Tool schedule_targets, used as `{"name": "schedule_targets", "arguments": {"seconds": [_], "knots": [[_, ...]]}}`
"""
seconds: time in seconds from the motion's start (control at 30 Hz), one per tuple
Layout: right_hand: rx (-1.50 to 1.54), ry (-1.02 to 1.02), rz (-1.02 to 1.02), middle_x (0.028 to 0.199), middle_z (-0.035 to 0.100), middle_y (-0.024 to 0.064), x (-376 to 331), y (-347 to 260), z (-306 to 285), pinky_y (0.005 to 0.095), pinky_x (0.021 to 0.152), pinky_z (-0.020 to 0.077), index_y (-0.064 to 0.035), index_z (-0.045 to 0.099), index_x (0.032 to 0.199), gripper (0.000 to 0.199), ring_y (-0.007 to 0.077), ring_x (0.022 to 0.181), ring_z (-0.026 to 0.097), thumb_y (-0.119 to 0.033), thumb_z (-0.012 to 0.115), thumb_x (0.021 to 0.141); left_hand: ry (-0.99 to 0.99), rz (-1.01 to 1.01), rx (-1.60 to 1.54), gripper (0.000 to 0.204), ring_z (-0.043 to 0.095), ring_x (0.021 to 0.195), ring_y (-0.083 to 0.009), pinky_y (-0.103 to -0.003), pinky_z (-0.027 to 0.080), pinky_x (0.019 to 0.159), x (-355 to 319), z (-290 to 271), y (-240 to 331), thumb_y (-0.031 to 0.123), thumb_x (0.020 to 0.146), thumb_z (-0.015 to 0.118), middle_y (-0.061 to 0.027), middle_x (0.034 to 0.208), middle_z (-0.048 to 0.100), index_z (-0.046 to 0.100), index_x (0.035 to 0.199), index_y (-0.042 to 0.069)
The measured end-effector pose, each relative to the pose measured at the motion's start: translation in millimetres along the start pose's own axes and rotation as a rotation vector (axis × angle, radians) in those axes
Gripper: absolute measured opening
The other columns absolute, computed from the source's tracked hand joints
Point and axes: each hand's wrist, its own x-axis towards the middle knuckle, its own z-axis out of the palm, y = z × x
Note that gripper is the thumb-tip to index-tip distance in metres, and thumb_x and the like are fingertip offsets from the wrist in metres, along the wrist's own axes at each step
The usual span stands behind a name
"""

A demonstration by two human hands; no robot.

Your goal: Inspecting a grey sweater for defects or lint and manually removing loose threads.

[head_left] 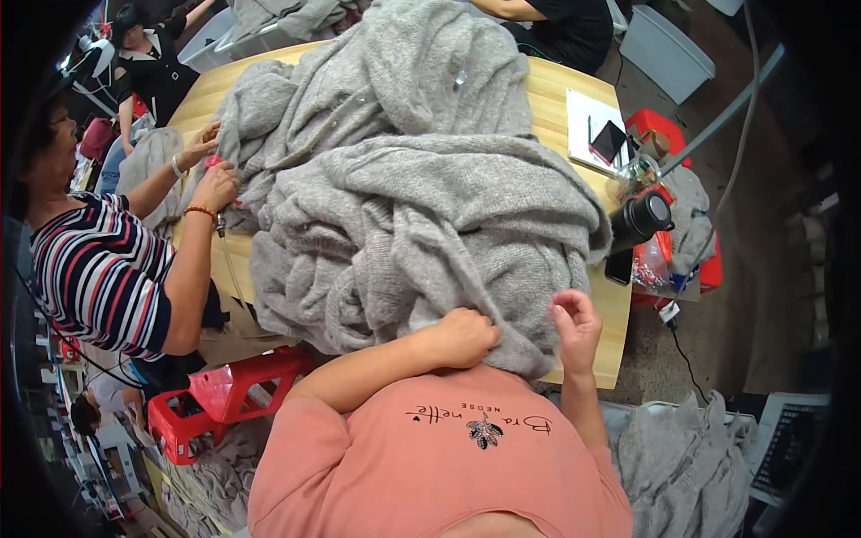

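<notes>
A big heap of grey knitted garments [386, 179] is piled over the wooden table in front of me. My left hand [466, 338] is closed in a fist on a fold of grey knit fabric [448, 269] at the near edge of the heap, close to my body. Just right of the heap, my right hand [578, 330] is raised with its thumb and fingertips drawn together in a pinch. Anything between those fingertips is too small to make out.
At left, a co-worker in a striped shirt [108, 278] handles the heap's far left side. A black bottle [639, 220], phone [609, 142] and paper [581, 134] lie along the table's [610, 345] right side. Red stools [224, 394] stand lower left; a grey bin [665, 54] stands upper right.
</notes>
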Motion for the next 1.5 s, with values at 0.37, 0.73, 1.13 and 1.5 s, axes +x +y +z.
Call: {"name": "schedule_targets", "arguments": {"seconds": [0.37,0.73,1.13,1.5], "knots": [[-0.744,0.422,-0.247,0.128,0.036,0.0184,40.0,45.4,-17.9,0.0388,0.099,0.0301,0.0027,0.036,0.126,0.061,0.0309,0.117,0.038,-0.01,0.065,0.074,0.598,-0.519,-1.011,0.022,0.055,0.063,-0.0065,-0.02,0.044,0.054,-105.0,-45.8,-45.0,0.002,0.063,0.062,-0.0012,0.072,0.061,0.062,0.084,-0.003],[0.273,0.245,0.236,0.098,0.059,0.0104,54.3,95.3,-54.4,0.0291,0.079,0.043,0.0035,0.053,0.107,0.03,0.0188,0.089,0.055,-0.008,0.057,0.08,1.142,-0.838,-1.122,0.02,0.048,0.062,-0.0072,-0.023,0.041,0.057,-170.1,-17.3,-113.1,0.011,0.079,0.059,0.0004,0.079,0.054,0.056,0.095,0.0],[-0.72,0.376,-0.357,0.119,0.046,0.0147,25.3,0.8,-7.0,0.037,0.087,0.0379,-0.0003,0.046,0.115,0.049,0.0274,0.106,0.047,0.002,0.06,0.069,0.588,-0.087,-0.649,0.009,0.055,0.058,-0.0128,-0.026,0.045,0.057,-46.7,-63.6,-17.6,0.005,0.074,0.059,-0.0047,0.065,0.06,0.063,0.082,0.004],[-0.986,0.06,-0.586,0.101,0.057,0.0141,108.1,25.8,46.0,0.0351,0.083,0.0397,-0.0048,0.058,0.102,0.026,0.0249,0.096,0.053,-0.005,0.058,0.077,-0.132,0.144,-0.87,0.014,0.057,0.064,-0.0243,-0.033,0.044,0.061,-58.5,-48.3,-13.4,0.012,0.069,0.062,-0.0131,0.066,0.057,0.057,0.073,-0.001]]}}
